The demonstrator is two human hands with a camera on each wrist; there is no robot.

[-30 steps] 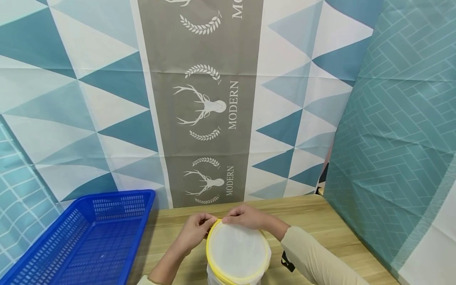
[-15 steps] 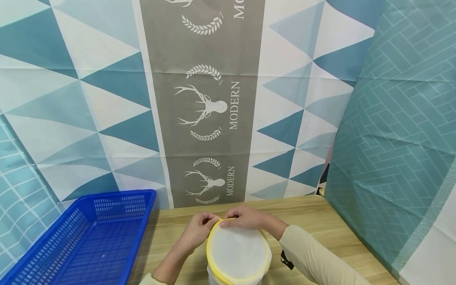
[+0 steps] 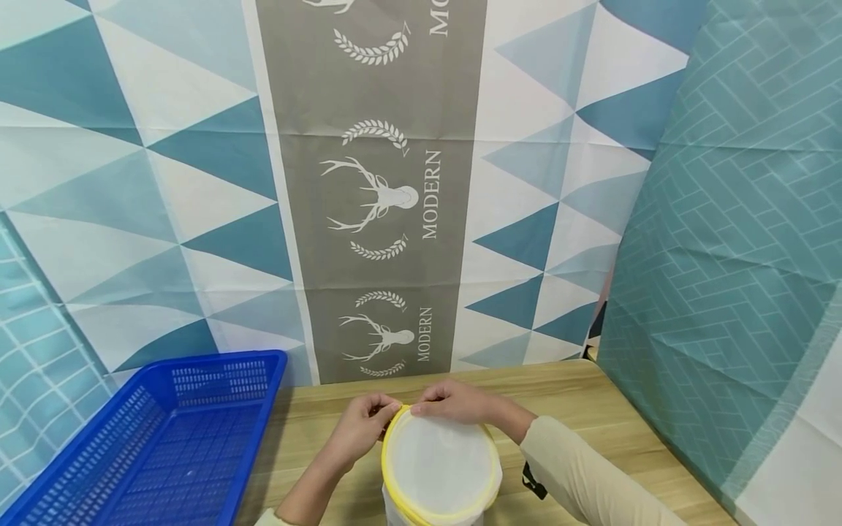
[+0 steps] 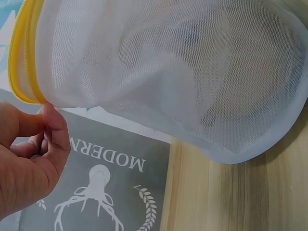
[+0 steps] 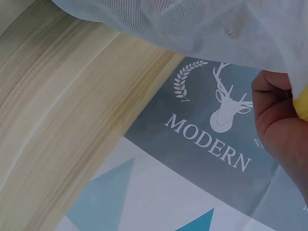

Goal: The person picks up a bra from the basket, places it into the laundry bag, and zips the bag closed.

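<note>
Right hand [image 3: 458,402] edged rightward | with left hand [image 3: 358,432], pinches mesh bag [image 3: 442,464] rim [image 3: 389,482] | long axis near upright, top up

1. Table [image 3: 592,400]: yellowish wood, brown grain.
2. Bag [image 3: 442,467]: white mesh, yellow rim [image 4: 31,53].
3. Basket [image 3: 191,446], left along the table's back edge: plain blue.
4. Back cloth [image 3: 368,241], behind that edge: grey band, white deer, sprigs and "MODERN"; blue and white triangles either side.
5. Right cloth [image 3: 737,256], table's right edge: teal, pale herringbone.
6. Sleeves [image 3: 585,475]: cream.
</note>
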